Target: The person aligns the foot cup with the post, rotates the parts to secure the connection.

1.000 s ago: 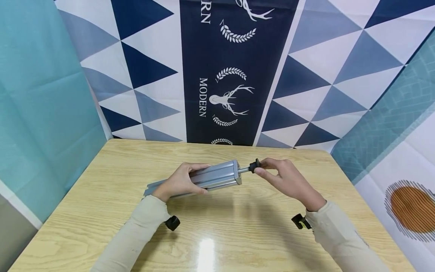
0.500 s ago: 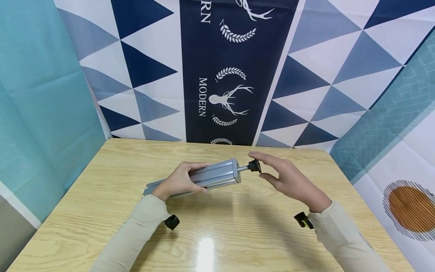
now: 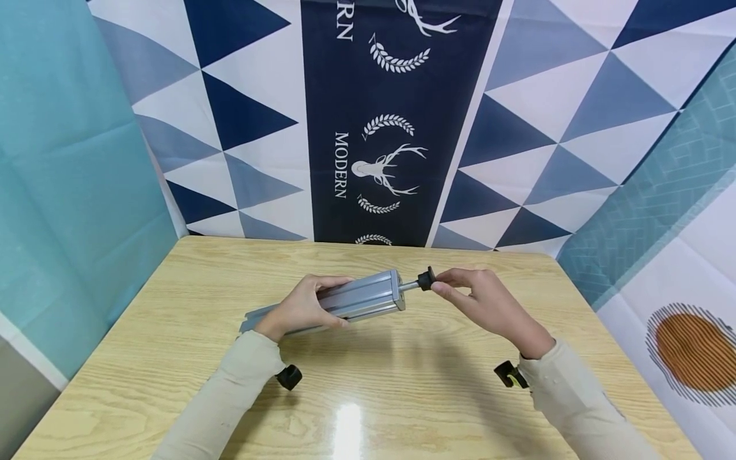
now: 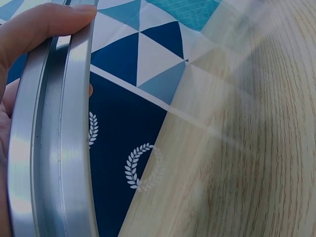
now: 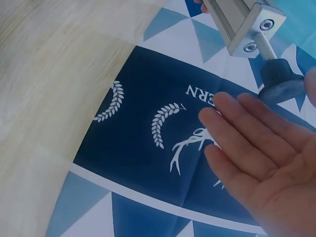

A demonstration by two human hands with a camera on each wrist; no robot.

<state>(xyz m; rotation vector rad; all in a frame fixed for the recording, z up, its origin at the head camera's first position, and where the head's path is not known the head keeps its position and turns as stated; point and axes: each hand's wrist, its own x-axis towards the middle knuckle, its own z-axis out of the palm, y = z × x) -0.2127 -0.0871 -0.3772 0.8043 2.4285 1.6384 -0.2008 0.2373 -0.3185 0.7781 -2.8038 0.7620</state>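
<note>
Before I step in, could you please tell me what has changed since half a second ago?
The right hand, spread wide then, has closed in and now pinches the knob. The left hand still holds the bar, which keeps its tilt.

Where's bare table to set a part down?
Free: table front, between the sleeves; back strip, between metal bar and wall cloth. Crowded: mid-table, around the bar, left hand gripping it, right hand at its black foot.

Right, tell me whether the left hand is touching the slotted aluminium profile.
Touching. The left wrist view shows it plainly: the left hand has its thumb lying right across the slotted aluminium profile, against its metal face.
</note>
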